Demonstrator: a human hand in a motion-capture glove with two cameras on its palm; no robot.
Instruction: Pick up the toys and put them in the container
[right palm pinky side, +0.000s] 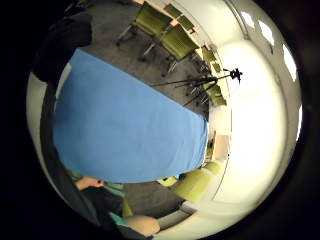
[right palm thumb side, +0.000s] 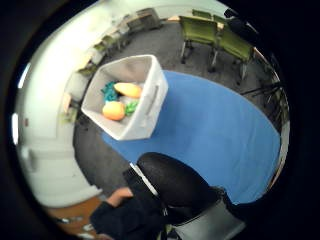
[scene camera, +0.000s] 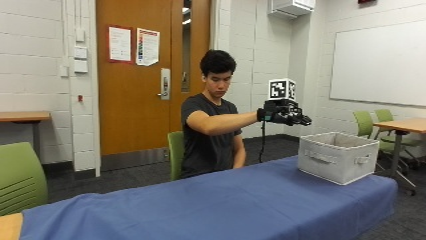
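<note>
A light grey fabric container (scene camera: 336, 156) with side handles stands on the blue-covered table (scene camera: 219, 200) near its right end. In the thumb side palm view the container (right palm thumb side: 150, 107) holds two orange toys (right palm thumb side: 114, 110), a green one (right palm thumb side: 131, 107) and a teal one (right palm thumb side: 108, 91). My gloved right hand (scene camera: 285, 115) hangs in the air above the table, just left of the container and higher than its rim. Its fingers point toward the container, relaxed, with nothing in them. The black gloved thumb (right palm thumb side: 175, 182) fills part of that palm view. I see no toys on the blue cloth (right palm pinky side: 125, 130).
Green chairs (scene camera: 20, 177) stand at the left, behind the person (scene camera: 176, 152) and at the far right (scene camera: 369, 125) by a wooden table (scene camera: 403, 125). A tripod (right palm pinky side: 215, 80) stands on the carpet beyond the table.
</note>
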